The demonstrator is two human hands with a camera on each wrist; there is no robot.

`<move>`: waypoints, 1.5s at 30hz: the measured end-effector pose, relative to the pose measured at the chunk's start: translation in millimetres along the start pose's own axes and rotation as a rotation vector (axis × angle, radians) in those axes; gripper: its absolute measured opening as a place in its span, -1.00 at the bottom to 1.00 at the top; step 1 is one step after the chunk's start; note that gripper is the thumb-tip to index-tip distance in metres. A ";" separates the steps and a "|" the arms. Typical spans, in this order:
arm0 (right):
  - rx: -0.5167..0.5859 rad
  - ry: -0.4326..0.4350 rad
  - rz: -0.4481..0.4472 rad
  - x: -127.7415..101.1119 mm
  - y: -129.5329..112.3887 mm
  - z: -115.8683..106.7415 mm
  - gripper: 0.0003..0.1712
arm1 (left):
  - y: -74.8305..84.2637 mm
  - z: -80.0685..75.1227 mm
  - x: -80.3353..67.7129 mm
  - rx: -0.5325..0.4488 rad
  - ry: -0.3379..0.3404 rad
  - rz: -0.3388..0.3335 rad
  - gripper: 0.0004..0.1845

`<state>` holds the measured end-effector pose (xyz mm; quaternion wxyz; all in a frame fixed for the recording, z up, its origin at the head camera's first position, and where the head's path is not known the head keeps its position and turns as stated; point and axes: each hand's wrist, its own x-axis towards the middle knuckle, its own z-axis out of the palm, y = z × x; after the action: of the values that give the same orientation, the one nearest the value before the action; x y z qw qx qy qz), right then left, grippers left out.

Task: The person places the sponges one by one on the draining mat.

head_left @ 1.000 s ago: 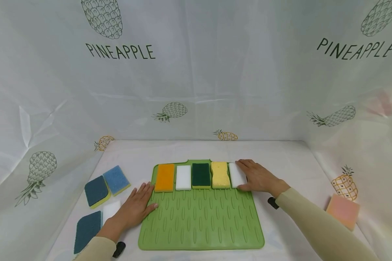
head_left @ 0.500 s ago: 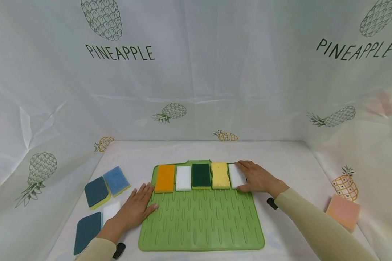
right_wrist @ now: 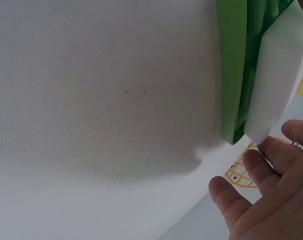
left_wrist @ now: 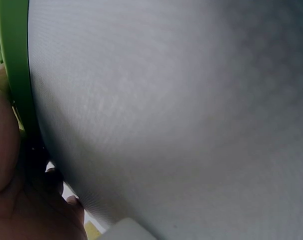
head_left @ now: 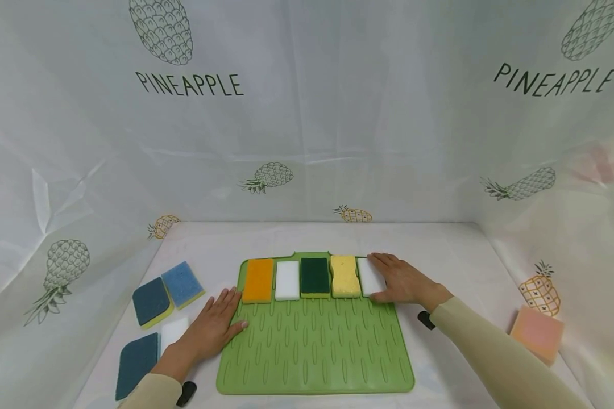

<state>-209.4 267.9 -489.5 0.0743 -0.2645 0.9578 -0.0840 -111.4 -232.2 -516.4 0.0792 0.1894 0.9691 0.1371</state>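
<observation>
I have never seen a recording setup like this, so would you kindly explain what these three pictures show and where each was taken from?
No machine here: a person works with two bare hands. The wide picture comes from a camera on the person's head; the two close ones come from cameras on each wrist, so they mostly show white tablecloth.

On the table lies a green ribbed mat. Along its far edge sit five sponges in a row: orange, white, dark green, yellow and another white sponge. The right hand rests on that last one, fingers fairly straight. The left hand lies flat at the mat's left edge. Blue sponges lie off to the left, a pink sponge to the right.
</observation>
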 end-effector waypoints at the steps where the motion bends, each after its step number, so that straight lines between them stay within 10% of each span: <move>1: 0.005 0.005 0.000 -1.0 0.0 0.4 0.23 | 0.2 0.4 -0.2 -0.002 0.000 0.001 -0.14; 17: 0.010 0.196 0.029 -30.5 -5.6 3.7 0.17 | -4.5 -3.5 -0.1 0.010 -0.002 0.019 -0.14; 45: -0.296 0.609 0.111 -183.1 66.8 0.6 -0.16 | -9.4 -0.3 -0.9 0.024 -0.003 0.036 -0.14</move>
<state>-86.8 419.4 -485.5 -0.2496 -0.1827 0.9509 -0.0151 -113.9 -241.0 -518.7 0.0760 0.2081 0.9669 0.1263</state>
